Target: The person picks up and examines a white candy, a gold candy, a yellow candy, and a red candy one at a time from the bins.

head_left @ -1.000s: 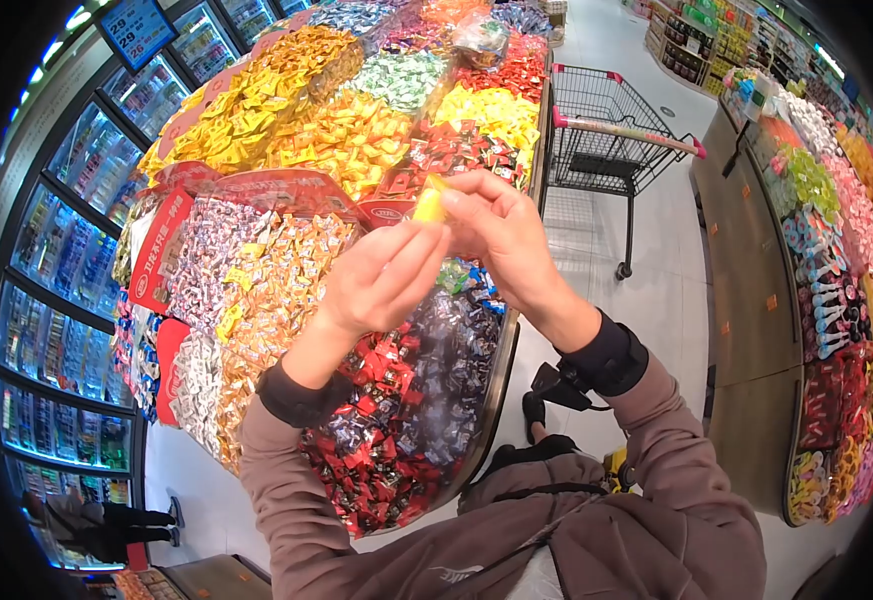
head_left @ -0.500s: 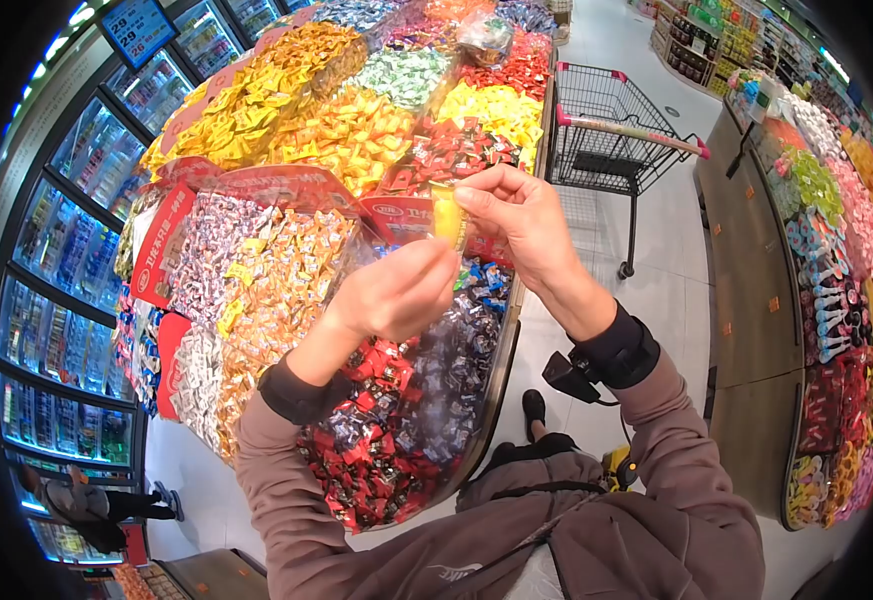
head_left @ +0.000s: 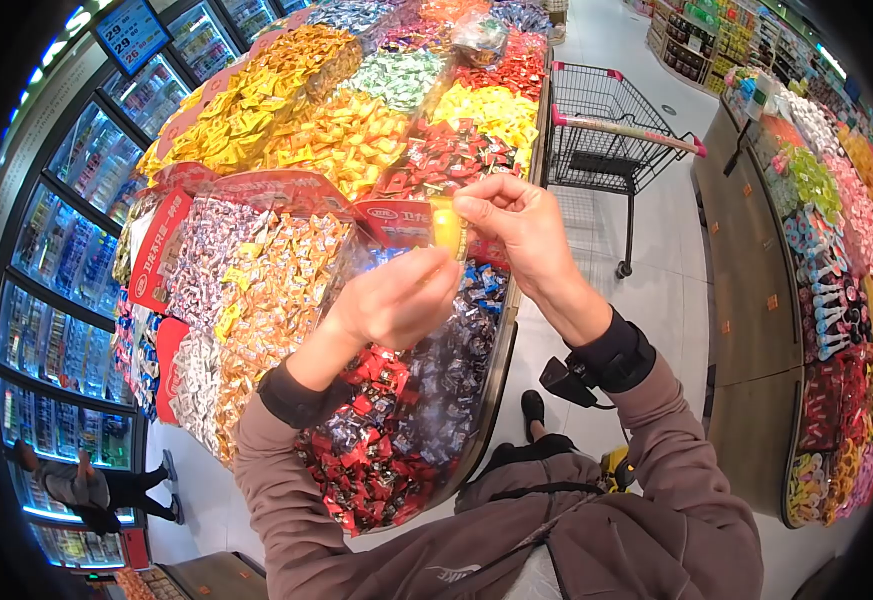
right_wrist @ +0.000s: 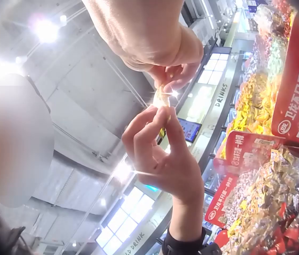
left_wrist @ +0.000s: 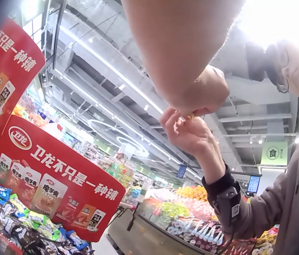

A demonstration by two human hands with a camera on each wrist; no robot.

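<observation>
Over the bulk sweets display, both hands pinch one small yellow wrapped candy [head_left: 447, 228]. My right hand [head_left: 523, 232] has its thumb and index finger on the upper end of the wrapper. Its lower end is in the fingertips of my left hand [head_left: 401, 295], just below and to the left. In the right wrist view the wrapper [right_wrist: 161, 98] looks pale and glossy between the two sets of fingertips. The left wrist view shows the right hand [left_wrist: 192, 135] behind the near left hand, with most of the candy hidden.
Beneath the hands, wrapped sweets [head_left: 376, 430] lie heaped by colour, with red printed dividers [head_left: 391, 215] between sections. A shopping cart [head_left: 611, 130] stands right of the display. Another sweets counter [head_left: 756, 290] runs along the right. Beside fridges [head_left: 66, 330] at left, there is another person [head_left: 96, 485].
The candy has turned from slanted to nearly upright, and more of it shows. My left hand has shifted slightly right and down; my right hand has moved slightly right.
</observation>
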